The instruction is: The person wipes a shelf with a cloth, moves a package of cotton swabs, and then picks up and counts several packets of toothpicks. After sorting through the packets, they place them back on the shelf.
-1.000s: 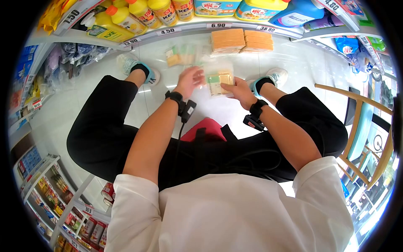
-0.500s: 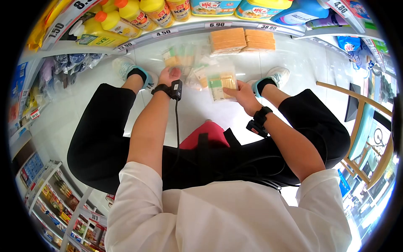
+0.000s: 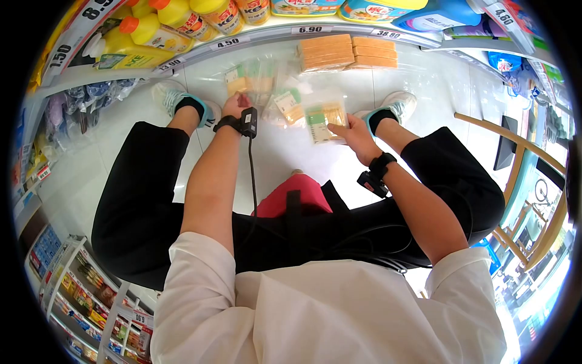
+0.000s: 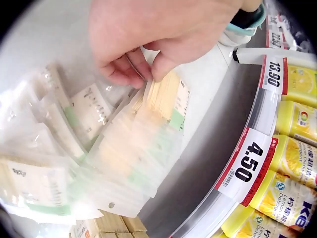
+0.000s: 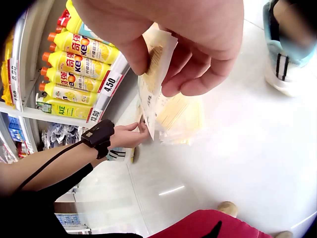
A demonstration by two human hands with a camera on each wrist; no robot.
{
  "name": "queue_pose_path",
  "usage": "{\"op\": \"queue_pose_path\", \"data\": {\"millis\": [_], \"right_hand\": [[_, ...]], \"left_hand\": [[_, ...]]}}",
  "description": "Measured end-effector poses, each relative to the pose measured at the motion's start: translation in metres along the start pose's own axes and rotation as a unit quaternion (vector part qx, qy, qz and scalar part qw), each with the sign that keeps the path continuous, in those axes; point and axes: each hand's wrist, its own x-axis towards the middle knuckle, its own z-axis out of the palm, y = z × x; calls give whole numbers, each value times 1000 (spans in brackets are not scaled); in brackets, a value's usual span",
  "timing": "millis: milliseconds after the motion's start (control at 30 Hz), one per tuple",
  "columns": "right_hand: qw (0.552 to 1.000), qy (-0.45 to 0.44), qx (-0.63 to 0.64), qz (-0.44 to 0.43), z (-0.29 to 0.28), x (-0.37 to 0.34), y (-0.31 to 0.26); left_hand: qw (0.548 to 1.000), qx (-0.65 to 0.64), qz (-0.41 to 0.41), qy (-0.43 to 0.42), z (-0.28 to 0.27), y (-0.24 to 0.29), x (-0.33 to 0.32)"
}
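Observation:
In the head view the right hand (image 3: 359, 141) pinches a clear packet of thin wooden sticks (image 3: 326, 121) with a green and white label, held above the floor. The right wrist view shows that packet (image 5: 156, 64) edge-on between thumb and fingers. The left hand (image 3: 235, 105) is at the near edge of the left group of packets (image 3: 260, 79). Seen from the left wrist, the left hand (image 4: 158, 39) pinches the end of a stick packet (image 4: 163, 96) among overlapping packets. Another packet (image 3: 288, 104) lies between the hands.
Orange-brown stacked blocks (image 3: 327, 53) stand on the floor by the shelf edge (image 3: 267, 40). Yellow bottles (image 3: 176, 23) line the shelf above. A shoe is on each side, a red item (image 3: 297, 193) lies between the legs, and a wooden chair (image 3: 515, 139) stands at right.
The left hand has moved left from beside the right hand's packet to the left group of packets. The right hand still holds its packet, shifted slightly right.

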Motion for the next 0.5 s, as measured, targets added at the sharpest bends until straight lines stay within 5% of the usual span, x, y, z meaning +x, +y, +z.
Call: {"op": "queue_pose_path", "data": {"millis": [100,267,500], "right_hand": [[1000,11,-12,15,-5,3,1],[997,17,46,61,-3,1,-7],[954,-30,291,60,16,3,-28]], "left_hand": [[999,12,23,26,-3,-4,1],[994,-32,69,-81,-7,-13,-21],[983,-46,104,-144,22,-41,-81]]}}
